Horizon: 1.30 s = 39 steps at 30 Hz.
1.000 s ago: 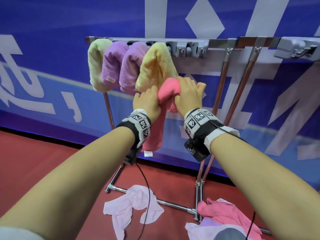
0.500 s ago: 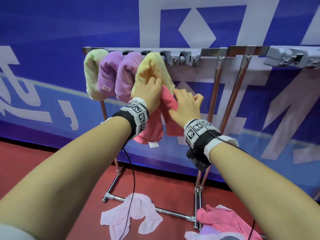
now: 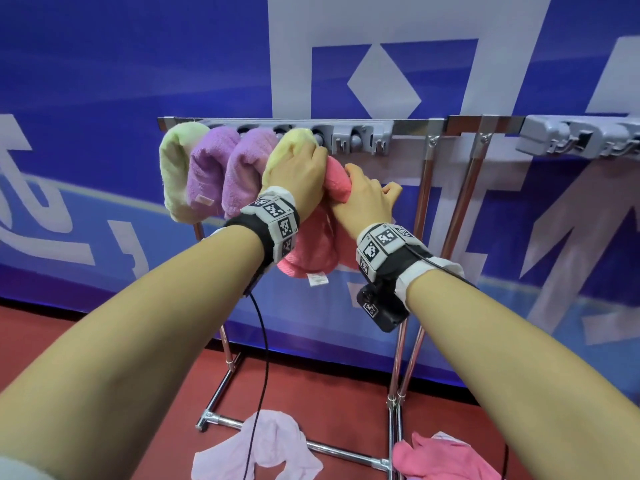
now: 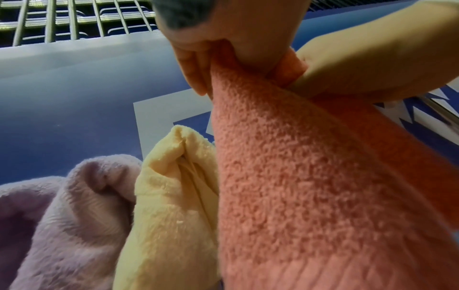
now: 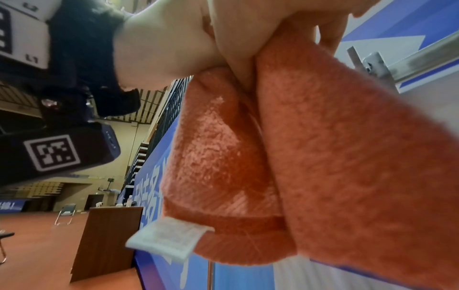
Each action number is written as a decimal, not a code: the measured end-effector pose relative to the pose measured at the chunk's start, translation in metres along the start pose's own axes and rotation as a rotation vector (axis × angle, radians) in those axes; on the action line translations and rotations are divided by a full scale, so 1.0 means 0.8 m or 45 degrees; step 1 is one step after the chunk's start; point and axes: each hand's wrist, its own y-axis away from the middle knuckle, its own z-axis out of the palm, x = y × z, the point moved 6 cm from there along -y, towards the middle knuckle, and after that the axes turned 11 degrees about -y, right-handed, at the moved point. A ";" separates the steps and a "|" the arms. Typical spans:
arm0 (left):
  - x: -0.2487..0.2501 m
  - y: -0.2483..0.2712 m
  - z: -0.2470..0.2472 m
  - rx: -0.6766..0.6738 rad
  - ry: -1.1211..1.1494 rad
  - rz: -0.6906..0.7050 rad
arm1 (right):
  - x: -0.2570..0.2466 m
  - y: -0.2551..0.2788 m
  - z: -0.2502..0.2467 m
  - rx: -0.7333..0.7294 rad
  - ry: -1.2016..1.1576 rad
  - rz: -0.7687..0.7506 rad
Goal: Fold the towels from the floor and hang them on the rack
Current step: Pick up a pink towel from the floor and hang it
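Now both hands (image 3: 332, 188) grip pink towel (image 3: 313, 247) (folded), rack (image 3: 408, 124)

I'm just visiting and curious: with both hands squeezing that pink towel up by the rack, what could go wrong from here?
1. The pink towel is bunched between the left hand and right hand; its fold may loosen while it is pushed in.
2. The left hand presses against the yellow towel, which might get nudged off its clip.
3. The cable dangles over the pale pink towel on the floor and could snag.
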 end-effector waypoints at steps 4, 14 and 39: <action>-0.007 -0.027 0.012 0.035 0.004 -0.016 | 0.003 -0.034 -0.010 0.040 0.050 -0.068; -0.008 -0.058 0.016 0.144 0.135 -0.007 | -0.001 -0.098 -0.030 0.486 0.128 -0.440; -0.011 -0.098 0.056 0.088 -0.422 0.197 | 0.010 -0.123 -0.012 0.596 0.387 -0.485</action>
